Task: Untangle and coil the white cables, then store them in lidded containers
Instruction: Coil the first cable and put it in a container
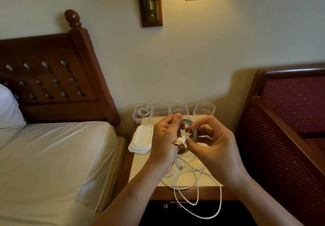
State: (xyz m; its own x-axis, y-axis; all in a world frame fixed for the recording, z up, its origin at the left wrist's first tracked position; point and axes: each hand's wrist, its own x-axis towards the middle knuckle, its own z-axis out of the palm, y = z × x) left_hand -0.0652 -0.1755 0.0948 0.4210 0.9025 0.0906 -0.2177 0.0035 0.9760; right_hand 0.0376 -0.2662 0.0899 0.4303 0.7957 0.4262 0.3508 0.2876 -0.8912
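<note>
Your coiled cable [189, 122] is light, soft and springy, so the loops will likely try to fan open if your grip slackens; the smooth white jacket may also slide. Hold it across the bundled loops, not by the USB plug [179, 141], which is the one stiff part. Your left hand [165, 138] is curled round the coil's left side, thumb on top. Your right hand [216, 145] pinches the cable just behind the plug, other fingers loosely bent. The coil sits between both hands, above the surface [140, 169], with the loose cables [186, 178] beneath and the containers [204, 109] just beyond.
</note>
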